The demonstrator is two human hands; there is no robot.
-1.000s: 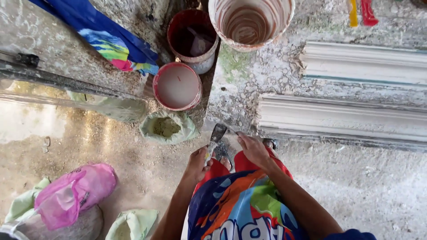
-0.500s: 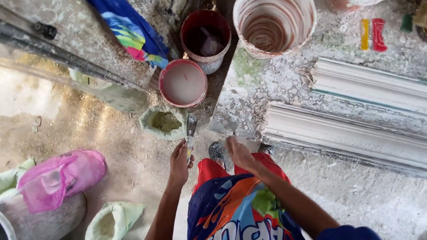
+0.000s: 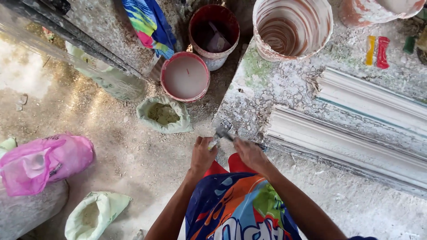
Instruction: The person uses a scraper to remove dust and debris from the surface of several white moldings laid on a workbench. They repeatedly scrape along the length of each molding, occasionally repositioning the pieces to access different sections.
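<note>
While your right hand (image 3: 250, 153) gripped the scraper (image 3: 223, 133) at the worktop (image 3: 284, 89) corner and your left hand (image 3: 202, 155) curled closed just beside its blade, you did best keeping the blade flat against the edge, clear of the mouldings (image 3: 356, 129).

1. I have a single view, from the camera worn on the head, looking almost straight down past the person's chest.
2. It faces the floor (image 3: 111, 146) and the plaster-caked table (image 3: 284, 84) edge ahead.
3. Both forearms enter from the bottom edge, near the lens; buckets (image 3: 184, 76) lie farther up the frame.
</note>
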